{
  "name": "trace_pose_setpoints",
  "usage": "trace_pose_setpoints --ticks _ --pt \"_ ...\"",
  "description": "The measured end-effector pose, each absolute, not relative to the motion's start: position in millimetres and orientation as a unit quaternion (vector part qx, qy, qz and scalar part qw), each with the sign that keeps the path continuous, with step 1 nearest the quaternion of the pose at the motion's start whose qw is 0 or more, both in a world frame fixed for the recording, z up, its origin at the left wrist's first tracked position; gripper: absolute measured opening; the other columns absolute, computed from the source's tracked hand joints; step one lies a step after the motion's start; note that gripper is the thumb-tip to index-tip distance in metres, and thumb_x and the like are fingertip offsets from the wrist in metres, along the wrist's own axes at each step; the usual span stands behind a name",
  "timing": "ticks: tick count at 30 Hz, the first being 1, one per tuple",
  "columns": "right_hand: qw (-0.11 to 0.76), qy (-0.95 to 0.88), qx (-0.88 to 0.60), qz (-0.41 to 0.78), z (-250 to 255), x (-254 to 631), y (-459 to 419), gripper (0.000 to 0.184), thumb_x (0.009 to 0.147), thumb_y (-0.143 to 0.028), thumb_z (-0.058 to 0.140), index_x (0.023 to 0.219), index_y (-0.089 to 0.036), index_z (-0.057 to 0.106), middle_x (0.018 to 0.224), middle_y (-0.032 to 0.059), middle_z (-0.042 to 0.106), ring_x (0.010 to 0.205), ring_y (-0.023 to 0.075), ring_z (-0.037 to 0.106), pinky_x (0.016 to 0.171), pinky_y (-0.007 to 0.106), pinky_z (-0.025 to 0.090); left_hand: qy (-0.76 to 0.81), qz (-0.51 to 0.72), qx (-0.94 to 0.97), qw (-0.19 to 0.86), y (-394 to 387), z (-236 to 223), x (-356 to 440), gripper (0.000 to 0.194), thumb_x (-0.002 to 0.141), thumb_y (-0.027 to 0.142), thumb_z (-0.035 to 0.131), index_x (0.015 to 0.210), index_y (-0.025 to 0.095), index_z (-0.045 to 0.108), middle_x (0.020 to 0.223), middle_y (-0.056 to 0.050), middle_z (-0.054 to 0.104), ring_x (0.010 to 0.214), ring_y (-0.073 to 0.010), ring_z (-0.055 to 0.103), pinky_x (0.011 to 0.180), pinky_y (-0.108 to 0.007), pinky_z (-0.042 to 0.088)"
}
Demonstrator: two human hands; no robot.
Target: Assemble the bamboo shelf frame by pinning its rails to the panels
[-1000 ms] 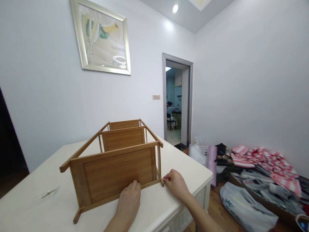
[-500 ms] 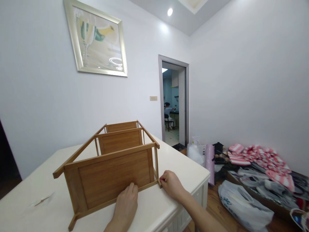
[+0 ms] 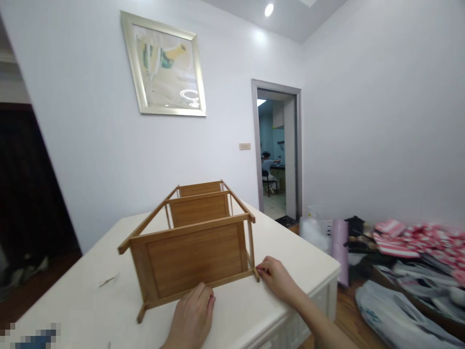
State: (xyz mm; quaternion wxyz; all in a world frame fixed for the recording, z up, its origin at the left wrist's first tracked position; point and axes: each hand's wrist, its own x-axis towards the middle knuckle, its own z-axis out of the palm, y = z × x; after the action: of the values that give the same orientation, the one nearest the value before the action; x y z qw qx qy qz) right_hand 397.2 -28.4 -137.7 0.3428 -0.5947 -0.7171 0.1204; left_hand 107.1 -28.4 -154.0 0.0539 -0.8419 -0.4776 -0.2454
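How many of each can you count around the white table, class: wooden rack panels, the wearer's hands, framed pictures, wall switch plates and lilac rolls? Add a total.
Rack panels: 3
Hands, left hand and right hand: 2
Framed picture: 1
Switch plate: 1
Lilac roll: 1
Total: 8

The white table (image 3: 290, 252) supports the wooden rack (image 3: 198, 257), laid on its side with its panels upright. A small clear packet (image 3: 106, 280) lies flat on the tabletop, to the left of the rack.
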Motion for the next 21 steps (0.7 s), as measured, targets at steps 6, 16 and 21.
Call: trace_pose_setpoints --ticks 6,16,21 --pt "0.375 -0.708 -0.579 0.150 -138.7 399.7 -21.7 0.026 0.080 -0.023 0.049 0.074 -0.021 0.075 0.077 0.0053 0.065 0.073 0.0199 0.060 0.070 0.029 0.041 -0.656 -0.295 -0.693 0.048 -44.3 -145.7 7.6 0.021 0.090 0.038 0.039 0.082 0.023 0.050 0.086 -0.003 0.060 0.078 -0.0191 0.061 0.067 -0.030 0.045" --pt "0.373 -0.680 -0.615 0.145 -142.5 401.0 -19.9 0.020 0.077 -0.026 0.055 0.077 -0.020 0.074 0.082 0.0048 0.069 0.077 0.0196 0.062 0.072 0.028 0.043 -0.669 -0.247 -0.701 0.021 -7.2 -176.2 -34.4 0.039 0.090 0.032 0.030 0.117 0.016 0.054 0.115 -0.012 0.065 0.101 -0.0259 0.064 0.090 -0.039 0.047" --pt "0.364 -0.673 -0.626 0.150 -146.7 401.8 -16.6 0.020 0.078 -0.025 0.054 0.079 -0.020 0.073 0.086 0.0046 0.069 0.079 0.0190 0.062 0.072 0.027 0.043 -0.663 -0.216 -0.716 0.036 -0.9 -185.2 -38.5 0.046 0.091 0.029 0.023 0.118 0.013 0.057 0.116 -0.012 0.067 0.104 -0.0250 0.064 0.093 -0.038 0.046"
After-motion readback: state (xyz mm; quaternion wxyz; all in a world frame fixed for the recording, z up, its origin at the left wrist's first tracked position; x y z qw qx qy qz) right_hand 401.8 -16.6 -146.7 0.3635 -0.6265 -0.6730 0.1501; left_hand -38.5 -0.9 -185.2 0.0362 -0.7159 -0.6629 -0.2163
